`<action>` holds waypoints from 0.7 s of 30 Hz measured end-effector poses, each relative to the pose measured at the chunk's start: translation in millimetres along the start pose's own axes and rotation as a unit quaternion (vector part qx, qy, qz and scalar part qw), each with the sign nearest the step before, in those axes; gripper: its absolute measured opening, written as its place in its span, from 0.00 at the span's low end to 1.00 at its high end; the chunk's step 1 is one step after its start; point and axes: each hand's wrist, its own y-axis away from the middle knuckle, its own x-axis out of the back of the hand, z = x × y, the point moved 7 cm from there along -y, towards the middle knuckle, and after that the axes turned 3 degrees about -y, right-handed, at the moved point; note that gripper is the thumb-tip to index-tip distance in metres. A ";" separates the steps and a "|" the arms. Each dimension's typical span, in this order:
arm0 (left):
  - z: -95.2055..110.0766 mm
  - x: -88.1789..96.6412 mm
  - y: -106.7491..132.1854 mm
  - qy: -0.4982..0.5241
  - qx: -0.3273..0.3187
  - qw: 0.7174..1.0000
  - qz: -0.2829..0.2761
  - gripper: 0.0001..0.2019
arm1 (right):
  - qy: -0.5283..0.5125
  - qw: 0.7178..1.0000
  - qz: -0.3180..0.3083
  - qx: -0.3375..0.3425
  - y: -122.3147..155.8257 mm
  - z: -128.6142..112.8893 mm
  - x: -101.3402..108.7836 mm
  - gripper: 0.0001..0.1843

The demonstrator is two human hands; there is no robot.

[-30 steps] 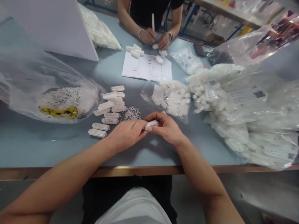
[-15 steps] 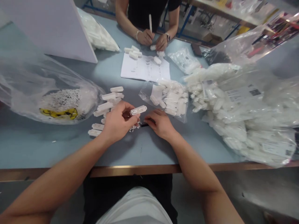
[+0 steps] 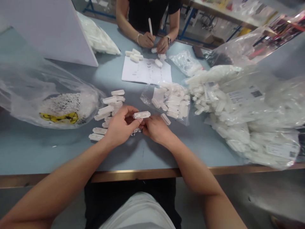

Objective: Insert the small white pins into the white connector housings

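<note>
A left hand (image 3: 120,126) holds a white plastic connector (image 3: 141,114) above the blue-grey surface (image 3: 54,156), the right hand (image 3: 156,128) close beside.

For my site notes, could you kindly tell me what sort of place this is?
It looks like a small-parts workshop: a blue-topped workbench, labelled plastic bags of white connector housings, and a printed sheet.

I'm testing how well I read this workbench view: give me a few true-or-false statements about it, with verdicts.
1. The left hand holds a white perforated plastic strip. True.
2. The right hand holds a sheet of paper. False: the paper lies on the table, beyond the hands.
3. The co-worker across the table holds a white stick. True.
4. The bag with a yellow label lies right of the hands. False: it lies to their left.
</note>
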 end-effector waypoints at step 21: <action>-2.6 -11.6 8.0 0.019 0.022 0.998 -0.055 0.14 | -0.227 0.934 0.276 0.030 44.0 15.6 65.5 0.05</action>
